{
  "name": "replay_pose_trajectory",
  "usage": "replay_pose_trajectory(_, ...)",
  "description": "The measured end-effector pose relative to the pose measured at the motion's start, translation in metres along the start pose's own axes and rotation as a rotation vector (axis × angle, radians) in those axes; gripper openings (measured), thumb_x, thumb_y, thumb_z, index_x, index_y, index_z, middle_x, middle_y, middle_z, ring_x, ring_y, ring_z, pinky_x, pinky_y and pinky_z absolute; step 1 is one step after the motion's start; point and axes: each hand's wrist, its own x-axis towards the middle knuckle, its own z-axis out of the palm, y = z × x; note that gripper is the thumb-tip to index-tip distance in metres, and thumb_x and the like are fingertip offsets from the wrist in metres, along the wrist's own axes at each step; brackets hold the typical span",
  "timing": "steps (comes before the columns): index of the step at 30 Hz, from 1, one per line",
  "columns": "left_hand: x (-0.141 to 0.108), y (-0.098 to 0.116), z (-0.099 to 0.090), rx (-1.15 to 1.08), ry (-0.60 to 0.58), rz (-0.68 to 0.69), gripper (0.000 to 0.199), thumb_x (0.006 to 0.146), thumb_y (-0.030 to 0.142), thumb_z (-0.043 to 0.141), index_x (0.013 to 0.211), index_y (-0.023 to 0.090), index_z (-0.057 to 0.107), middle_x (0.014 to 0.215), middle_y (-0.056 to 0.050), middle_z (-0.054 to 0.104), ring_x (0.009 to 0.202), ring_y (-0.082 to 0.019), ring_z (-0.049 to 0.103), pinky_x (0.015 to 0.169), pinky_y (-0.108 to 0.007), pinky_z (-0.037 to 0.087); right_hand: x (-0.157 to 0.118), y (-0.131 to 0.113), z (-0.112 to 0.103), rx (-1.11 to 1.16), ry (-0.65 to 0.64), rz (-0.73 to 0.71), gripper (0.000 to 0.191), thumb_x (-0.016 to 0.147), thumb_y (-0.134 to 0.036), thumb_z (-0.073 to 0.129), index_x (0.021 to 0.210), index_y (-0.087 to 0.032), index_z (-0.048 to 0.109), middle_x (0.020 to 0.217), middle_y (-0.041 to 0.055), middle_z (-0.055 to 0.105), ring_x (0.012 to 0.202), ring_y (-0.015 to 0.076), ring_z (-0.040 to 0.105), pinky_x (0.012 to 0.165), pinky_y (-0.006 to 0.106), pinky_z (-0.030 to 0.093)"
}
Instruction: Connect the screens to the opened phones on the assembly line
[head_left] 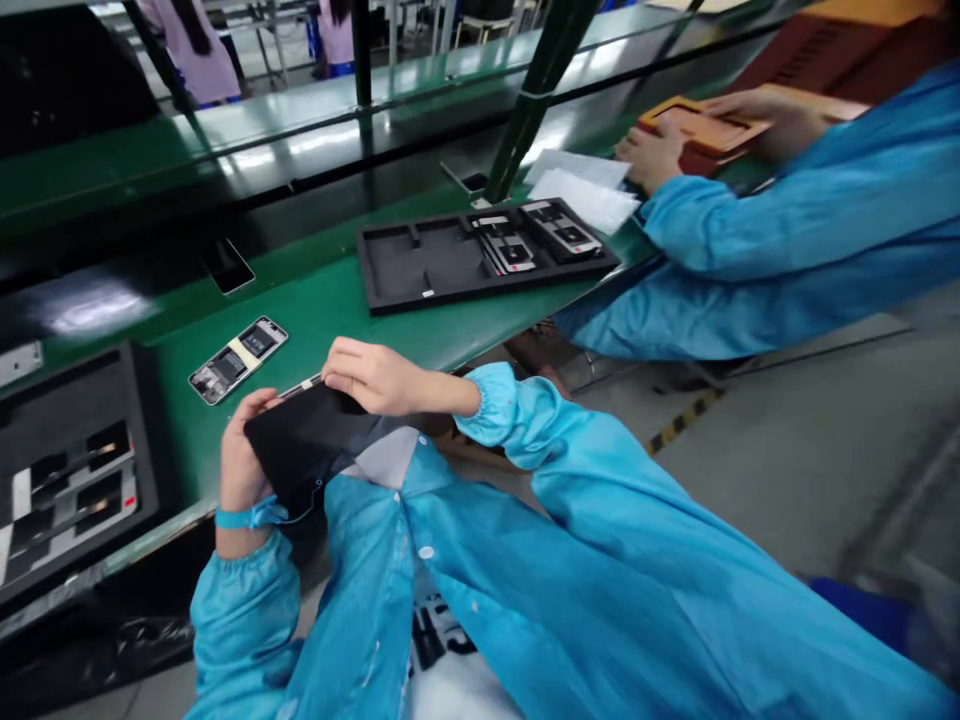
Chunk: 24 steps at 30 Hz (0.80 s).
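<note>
from the head camera, the left hand (244, 450) and right hand (375, 375) both grip a black-faced smartphone (307, 440), fingers closed around its edges, holding it tilted at the near edge of the green counter (315, 320). a blue wrist strap (236, 518) circles the left wrist, its thin cord (315, 492) lying against the black face. beyond the hands sits a black foam tray (480, 255) holding phone parts; to their left lie an opened phone body (238, 360) and another foam tray (67, 470). further right, a co-worker's hands (660, 140) hold an orange tray (701, 125). a slip, or the cord snagging, could drop the phone off the counter edge; no brand or writing is readable
</note>
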Motion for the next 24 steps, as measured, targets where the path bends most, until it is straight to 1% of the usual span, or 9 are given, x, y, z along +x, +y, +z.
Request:
replay_pose_trajectory(3,0.008,-0.004,-0.020,-0.052,0.132,-0.022,0.049,0.058,0.043,0.103,0.094,0.022,0.077,0.075,0.004,0.073,0.063,-0.010,0.069,0.061,-0.018,0.058,-0.001,0.041,-0.009,-0.175,-0.094,0.208,0.035,0.115,-0.034,0.038,0.107,-0.017,0.068,0.109,0.0105,0.065,0.098,0.0201,0.061,0.091,0.032,0.050)
replay_pose_trajectory(5,0.016,-0.006,-0.026,0.015,0.120,-0.030,0.048,0.058,0.042,0.102,0.091,0.019,0.076,0.076,0.003,0.074,0.069,-0.012,0.074,0.069,-0.020,0.061,-0.002,0.068,-0.013,-0.264,-0.171,0.325,0.029,0.112,-0.030,0.044,0.104,-0.017,0.070,0.107,0.0092,0.067,0.096,0.0199,0.062,0.086,0.031,0.048)
replay_pose_trajectory(8,0.027,-0.005,-0.023,0.147,0.085,-0.059,0.051,0.058,0.042,0.101,0.094,0.016,0.075,0.075,0.002,0.074,0.069,-0.014,0.077,0.071,-0.022,0.062,-0.005,0.091,-0.013,-0.311,-0.216,0.370,0.027,0.109,-0.028,0.049,0.101,-0.017,0.072,0.105,0.0106,0.069,0.097,0.0223,0.062,0.084,0.033,0.047)
replay_pose_trajectory(11,0.028,-0.002,-0.014,0.168,0.018,-0.101,0.053,0.058,0.042,0.099,0.096,0.015,0.072,0.071,0.002,0.072,0.070,-0.017,0.078,0.071,-0.025,0.062,-0.014,0.087,-0.002,-0.347,-0.183,0.365,0.033,0.109,-0.026,0.043,0.106,-0.012,0.073,0.114,0.0202,0.070,0.111,0.0311,0.061,0.100,0.046,0.046)
replay_pose_trajectory(14,0.031,-0.002,-0.011,0.109,-0.052,-0.117,0.049,0.064,0.038,0.096,0.098,0.016,0.068,0.071,0.002,0.071,0.071,-0.019,0.079,0.070,-0.027,0.063,-0.015,0.072,0.017,-0.375,-0.002,0.249,0.036,0.110,-0.034,0.046,0.121,-0.012,0.072,0.134,0.0241,0.068,0.128,0.0367,0.058,0.114,0.057,0.041)
replay_pose_trajectory(16,0.035,-0.004,-0.014,0.078,-0.089,-0.126,0.043,0.070,0.033,0.093,0.099,0.015,0.066,0.072,0.002,0.071,0.071,-0.018,0.079,0.069,-0.026,0.062,-0.009,0.063,0.035,-0.296,0.039,0.106,0.039,0.109,-0.045,0.052,0.128,-0.016,0.071,0.137,0.0202,0.070,0.131,0.0354,0.060,0.115,0.055,0.044)
replay_pose_trajectory(19,0.039,-0.009,-0.020,0.059,-0.127,-0.128,0.035,0.079,0.029,0.089,0.100,0.015,0.064,0.076,0.002,0.071,0.073,-0.017,0.078,0.071,-0.026,0.062,0.006,0.050,0.062,-0.132,-0.043,-0.054,0.045,0.109,-0.052,0.055,0.132,-0.018,0.072,0.129,0.0164,0.077,0.123,0.0321,0.069,0.108,0.049,0.052)
replay_pose_trajectory(22,0.036,-0.011,-0.028,0.095,-0.152,-0.110,0.034,0.086,0.037,0.086,0.102,0.016,0.064,0.081,0.000,0.072,0.076,-0.017,0.078,0.074,-0.028,0.062,0.015,0.046,0.078,-0.054,-0.097,-0.050,0.041,0.111,-0.046,0.051,0.129,-0.018,0.075,0.119,0.0138,0.081,0.107,0.0284,0.074,0.098,0.045,0.057)
replay_pose_trajectory(24,0.029,-0.011,-0.036,0.180,-0.131,-0.028,0.038,0.091,0.047,0.082,0.106,0.016,0.066,0.087,-0.002,0.073,0.081,-0.018,0.077,0.079,-0.031,0.062,0.016,0.050,0.080,-0.027,-0.095,-0.022,0.040,0.111,-0.045,0.051,0.128,-0.019,0.077,0.116,0.0129,0.081,0.101,0.0265,0.075,0.093,0.043,0.058)
